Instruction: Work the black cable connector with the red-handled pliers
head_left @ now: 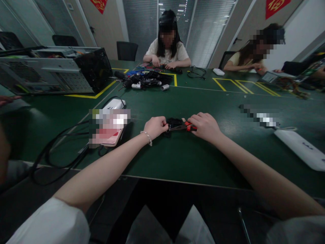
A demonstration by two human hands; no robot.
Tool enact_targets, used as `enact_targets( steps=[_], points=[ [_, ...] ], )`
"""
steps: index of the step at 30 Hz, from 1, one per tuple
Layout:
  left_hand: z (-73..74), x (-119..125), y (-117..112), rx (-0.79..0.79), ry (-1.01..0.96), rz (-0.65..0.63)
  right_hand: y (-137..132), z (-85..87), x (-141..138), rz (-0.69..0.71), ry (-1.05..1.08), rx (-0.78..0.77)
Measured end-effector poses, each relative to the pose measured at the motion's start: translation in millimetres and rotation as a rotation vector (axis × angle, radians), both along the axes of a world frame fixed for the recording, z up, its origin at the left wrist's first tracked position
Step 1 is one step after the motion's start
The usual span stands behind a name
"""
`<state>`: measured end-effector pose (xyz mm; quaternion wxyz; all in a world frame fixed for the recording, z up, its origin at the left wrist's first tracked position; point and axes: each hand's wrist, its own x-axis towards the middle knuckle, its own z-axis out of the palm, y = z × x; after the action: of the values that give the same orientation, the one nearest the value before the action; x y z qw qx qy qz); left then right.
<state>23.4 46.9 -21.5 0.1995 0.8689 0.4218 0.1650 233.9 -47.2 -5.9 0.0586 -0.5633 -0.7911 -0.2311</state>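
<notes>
In the head view, my right hand (204,125) is closed around the red handles of a pair of pliers (188,126). Their metal jaws point left, towards my other hand. My left hand (156,127) pinches the edge of a dark, tangled black piece (174,122), which looks like bunched cable; its exact kind is too dark to make out. The jaws reach to this black piece, but whether they grip it cannot be seen. Both hands are low over the green table (157,156).
To my left lie a phone (115,137), a white power bank (114,105) and looped black cables (48,149). An open computer case (58,73) stands behind them. A heap of cables and tools (142,79) lies ahead. Another white power bank (302,145) is at right. Co-workers sit across.
</notes>
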Motion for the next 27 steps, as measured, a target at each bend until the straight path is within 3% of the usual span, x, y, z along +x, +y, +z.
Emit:
enact_targets(
  steps=[9, 20, 27],
  points=[
    [0.5, 0.0, 0.3, -0.006, 0.009, -0.004, 3.3, -7.0, 3.2, -0.017, 0.051, -0.07],
    [1.6, 0.7, -0.9, -0.007, 0.016, 0.008, 1.3, -0.8, 1.8, 0.009, -0.024, 0.01],
    [1.0, 0.6, 0.0, -0.01, 0.007, 0.01, 1.8, -5.1, 3.4, -0.017, 0.023, -0.041]
  ],
)
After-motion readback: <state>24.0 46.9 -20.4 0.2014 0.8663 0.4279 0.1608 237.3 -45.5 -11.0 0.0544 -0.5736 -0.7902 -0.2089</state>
